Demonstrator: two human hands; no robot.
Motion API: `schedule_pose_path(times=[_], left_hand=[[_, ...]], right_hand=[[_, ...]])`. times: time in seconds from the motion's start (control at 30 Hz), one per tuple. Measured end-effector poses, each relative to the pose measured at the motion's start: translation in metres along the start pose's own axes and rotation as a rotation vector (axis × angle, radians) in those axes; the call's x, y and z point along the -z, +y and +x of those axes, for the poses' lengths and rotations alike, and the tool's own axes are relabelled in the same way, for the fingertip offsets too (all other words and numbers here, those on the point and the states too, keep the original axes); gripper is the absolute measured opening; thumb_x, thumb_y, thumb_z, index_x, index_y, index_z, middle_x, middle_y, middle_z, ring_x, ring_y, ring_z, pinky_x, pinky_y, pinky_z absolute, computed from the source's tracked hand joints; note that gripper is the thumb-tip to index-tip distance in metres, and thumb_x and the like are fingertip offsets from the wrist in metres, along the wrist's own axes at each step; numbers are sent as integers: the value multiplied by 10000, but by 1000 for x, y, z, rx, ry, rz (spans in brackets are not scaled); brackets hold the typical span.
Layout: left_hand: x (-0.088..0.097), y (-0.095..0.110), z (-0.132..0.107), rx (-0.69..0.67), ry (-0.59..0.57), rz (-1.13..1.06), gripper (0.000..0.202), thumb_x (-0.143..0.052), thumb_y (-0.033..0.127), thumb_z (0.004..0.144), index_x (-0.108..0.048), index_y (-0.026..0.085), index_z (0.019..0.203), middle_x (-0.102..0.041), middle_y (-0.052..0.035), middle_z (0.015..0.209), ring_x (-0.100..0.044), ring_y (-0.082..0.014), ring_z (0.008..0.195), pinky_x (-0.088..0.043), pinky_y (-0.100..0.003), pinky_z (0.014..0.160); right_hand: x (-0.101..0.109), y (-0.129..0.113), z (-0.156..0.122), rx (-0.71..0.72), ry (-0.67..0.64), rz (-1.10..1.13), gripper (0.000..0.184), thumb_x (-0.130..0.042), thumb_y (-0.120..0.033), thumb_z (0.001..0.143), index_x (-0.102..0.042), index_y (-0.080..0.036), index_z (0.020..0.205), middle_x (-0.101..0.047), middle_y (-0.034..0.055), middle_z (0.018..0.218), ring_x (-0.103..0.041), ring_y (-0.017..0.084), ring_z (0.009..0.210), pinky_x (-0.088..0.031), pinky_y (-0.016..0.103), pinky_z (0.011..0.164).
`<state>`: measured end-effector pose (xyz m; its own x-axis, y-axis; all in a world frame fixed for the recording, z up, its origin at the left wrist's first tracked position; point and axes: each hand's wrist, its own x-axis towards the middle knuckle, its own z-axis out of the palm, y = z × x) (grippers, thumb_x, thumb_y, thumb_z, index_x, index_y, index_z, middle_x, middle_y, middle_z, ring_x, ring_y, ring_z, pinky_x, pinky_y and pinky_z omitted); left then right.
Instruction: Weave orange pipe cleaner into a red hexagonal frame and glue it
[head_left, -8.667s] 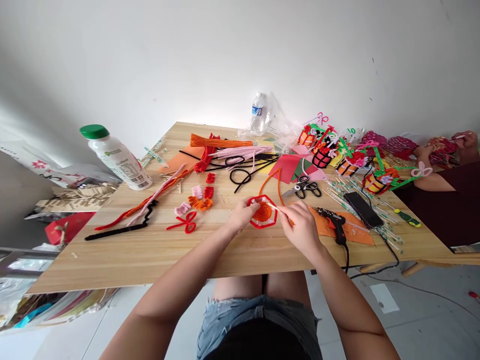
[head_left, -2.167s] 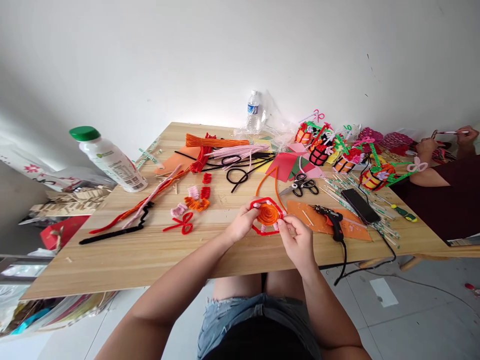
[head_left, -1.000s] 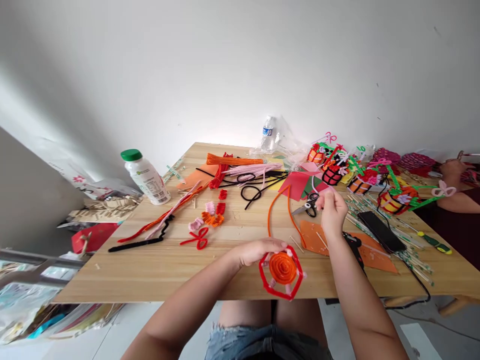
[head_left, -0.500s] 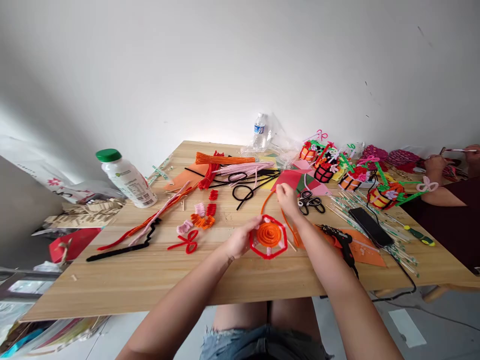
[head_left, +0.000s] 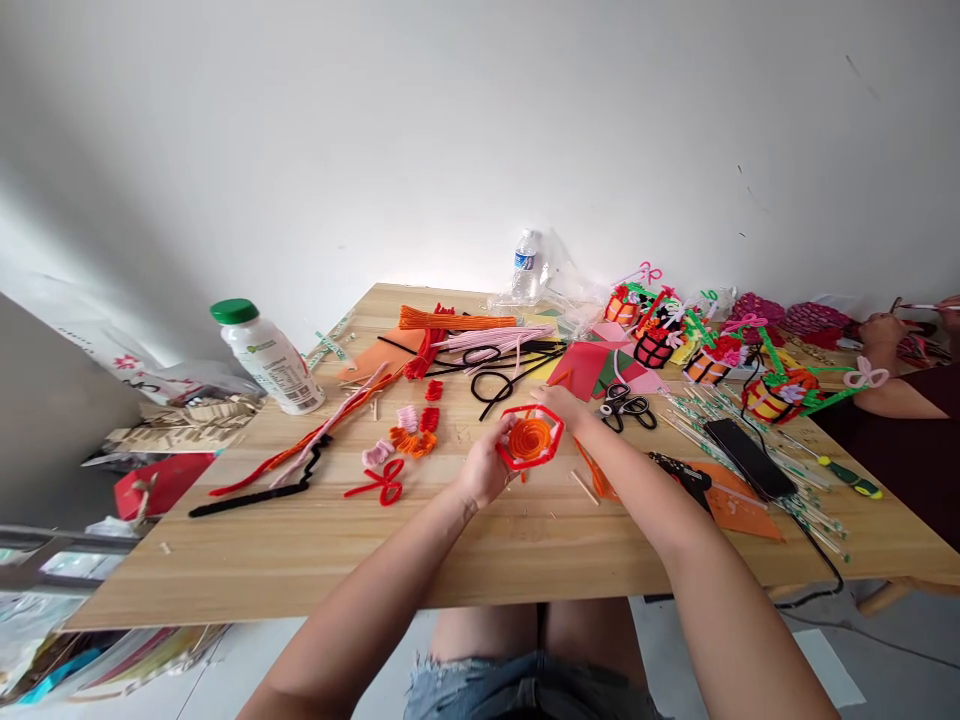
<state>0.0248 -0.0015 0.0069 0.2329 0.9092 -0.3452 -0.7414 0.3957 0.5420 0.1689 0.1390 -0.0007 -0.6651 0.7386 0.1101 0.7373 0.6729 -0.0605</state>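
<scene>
My left hand (head_left: 486, 465) grips the left side of a red hexagonal pipe-cleaner frame (head_left: 555, 452). An orange pipe-cleaner coil (head_left: 531, 438) fills its middle, with pink bits between coil and frame. My right hand (head_left: 561, 406) is closed at the frame's far edge, its fingertips partly hidden. It pinches an orange pipe cleaner (head_left: 561, 379), whose end sticks out past the hand. Just right of that hand lie black scissors (head_left: 624, 408). A glue gun (head_left: 679, 478) rests partly behind my right forearm.
Crimped pipe-cleaner pieces (head_left: 411, 440) and a red looped bow (head_left: 386, 485) lie left. Pipe-cleaner bundles (head_left: 457, 320) lie behind. A white bottle (head_left: 274, 360) stands at left, several decorated baskets (head_left: 709, 362) at right, near a phone (head_left: 750, 458) and a co-worker's hands (head_left: 883, 332).
My right hand has come down and left, to the frame's far edge. The frame has risen slightly and tilted in my left hand. The view has shifted a little.
</scene>
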Motion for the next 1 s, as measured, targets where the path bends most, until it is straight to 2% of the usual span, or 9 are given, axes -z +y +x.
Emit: schedule_pose_path(times=[0.13, 0.23, 0.3, 0.33, 0.47, 0.6, 0.77, 0.87, 1.0], left_hand=[[0, -1, 1, -116, -33, -9, 245, -634, 363, 793, -631, 150, 911, -703, -67, 823, -689, -229, 802, -556, -345, 716], [-2, -1, -1, -209, -56, -2, 249, -631, 377, 788, -627, 146, 881, -703, -70, 873, -681, -232, 857, -553, -347, 740], [-4, -2, -2, -251, -61, 21, 261, -629, 379, 785, -635, 142, 894, -702, -74, 897, -674, -235, 887, -551, -325, 722], [-5, -3, -2, -263, -65, 33, 267, -623, 375, 788, -642, 139, 910, -702, -77, 907, -669, -237, 902, -549, -313, 712], [-7, -7, -2, -220, -90, 33, 274, -591, 337, 812, -660, 121, 967, -706, -97, 942, -656, -242, 954, -544, -317, 760], [-6, -11, -4, -57, -121, -62, 275, -537, 286, 825, -653, 87, 976, -704, -139, 943, -666, -259, 939, -527, -408, 852], [-2, -9, -7, 40, -185, -129, 285, -485, 260, 800, -647, 76, 946, -705, -177, 914, -684, -291, 878, -508, -524, 862], [-3, -6, -7, 58, -258, -169, 290, -480, 277, 784, -648, 80, 916, -702, -191, 931, -671, -325, 947, -486, -558, 896], [-4, -4, -9, 81, -255, -177, 293, -483, 269, 766, -644, 76, 917, -703, -193, 929, -657, -348, 998, -469, -577, 925]], right_hand=[[19, 22, -7, -169, 330, 73, 155, -408, -111, 863, -558, -143, 884, -661, 142, 918, -628, 209, 839, -482, 309, 732], [48, 39, -19, -308, 682, 259, 254, -250, -136, 911, -473, -166, 1029, -650, 115, 974, -655, 169, 871, -520, 301, 715], [68, 43, -37, -348, 1133, 830, 124, -371, -219, 888, -478, -196, 947, -665, 47, 869, -681, 155, 751, -546, 295, 644], [76, 41, -50, -322, 1214, 1056, 67, -463, -236, 844, -488, -203, 896, -671, 19, 818, -687, 152, 716, -555, 300, 642], [76, 11, -115, -325, 1113, 1455, 169, -670, -226, 702, -584, -184, 841, -723, 22, 790, -705, 163, 701, -561, 294, 632], [33, -31, -166, -555, 1066, 1650, 223, -747, -209, 632, -625, -176, 816, -742, 35, 773, -711, 170, 675, -561, 282, 589], [-9, -62, -181, -691, 1041, 1851, 205, -768, -196, 621, -643, -203, 783, -751, 34, 805, -720, 180, 737, -574, 290, 615], [-15, -70, -181, -659, 1029, 1889, 198, -779, -205, 625, -656, -212, 780, -755, 29, 849, -724, 175, 769, -579, 284, 652], [-11, -70, -192, -632, 955, 1896, 190, -772, -231, 661, -679, -223, 826, -757, 26, 895, -721, 174, 855, -586, 296, 741]])
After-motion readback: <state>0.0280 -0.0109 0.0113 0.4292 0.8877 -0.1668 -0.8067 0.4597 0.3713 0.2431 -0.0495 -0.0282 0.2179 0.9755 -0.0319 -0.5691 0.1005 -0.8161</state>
